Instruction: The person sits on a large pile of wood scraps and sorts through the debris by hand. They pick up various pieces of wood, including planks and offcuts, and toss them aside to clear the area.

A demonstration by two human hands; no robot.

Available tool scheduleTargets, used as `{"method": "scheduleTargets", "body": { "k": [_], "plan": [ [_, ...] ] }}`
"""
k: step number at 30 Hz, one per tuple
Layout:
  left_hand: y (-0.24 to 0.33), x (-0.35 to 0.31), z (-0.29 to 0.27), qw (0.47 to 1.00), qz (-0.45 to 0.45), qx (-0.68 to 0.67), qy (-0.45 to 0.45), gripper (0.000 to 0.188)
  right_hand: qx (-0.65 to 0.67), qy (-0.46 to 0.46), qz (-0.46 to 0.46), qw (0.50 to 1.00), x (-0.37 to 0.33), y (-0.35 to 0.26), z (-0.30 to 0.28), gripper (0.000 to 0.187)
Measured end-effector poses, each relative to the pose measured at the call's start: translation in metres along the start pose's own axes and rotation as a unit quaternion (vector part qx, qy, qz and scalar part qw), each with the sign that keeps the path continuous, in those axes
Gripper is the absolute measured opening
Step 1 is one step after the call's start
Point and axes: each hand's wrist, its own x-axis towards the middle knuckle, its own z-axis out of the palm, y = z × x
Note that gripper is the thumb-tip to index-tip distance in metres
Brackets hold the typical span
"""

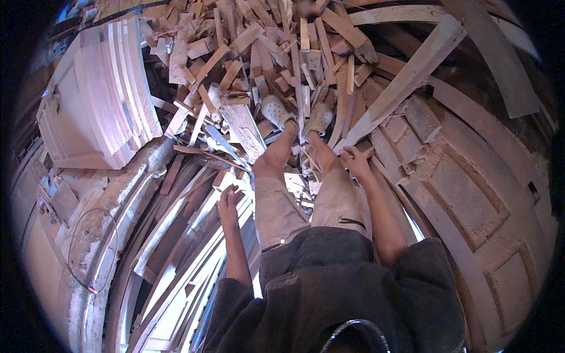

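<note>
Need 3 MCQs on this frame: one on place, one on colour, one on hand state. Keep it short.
1. Where is the right hand?
A. on a long pale plank
B. on the shorts
C. raised overhead

2. What colour are the shorts?
A. blue
B. beige
C. red

3. What is the state of the left hand?
A. closed on a hammer
B. in a pocket
C. empty, fingers loose

Answers: 1 A, the hand rests at the plank's lower end beside the knee. 2 B, both legs show light tan cloth above the scrap wood pile. 3 C, the hand hangs over the slats with nothing in it.
</note>
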Motion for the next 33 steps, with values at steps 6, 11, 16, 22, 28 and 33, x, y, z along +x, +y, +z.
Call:
{"method": "scheduleTargets", "body": {
  "k": [6,11,16,22,28,33],
  "plan": [
    [0.079,-0.034,0.003,0.994,0.107,0.002,0.022,0.046,0.053,-0.006,0.043,0.998,-0.009,0.041,0.005,0.045],
    [0.123,-0.045,-0.001,0.982,0.184,-0.009,0.041,0.052,0.074,-0.003,0.027,0.997,-0.008,0.027,0.000,0.043],
    [0.133,-0.048,-0.010,0.977,0.207,0.040,0.018,0.053,0.051,0.004,0.004,0.999,-0.017,0.029,0.018,0.040],
    [0.112,-0.034,-0.025,0.977,0.203,0.067,0.014,0.049,0.007,0.012,0.037,0.999,-0.021,0.052,0.043,0.040],
    [0.092,-0.010,-0.041,0.986,0.136,0.076,-0.065,0.040,0.014,0.077,0.009,0.997,-0.022,0.017,0.060,0.040],
    [0.067,0.040,-0.064,0.972,0.107,0.131,-0.166,0.035,0.054,0.084,0.057,0.993,-0.013,-0.008,0.087,0.039]
  ]
}}
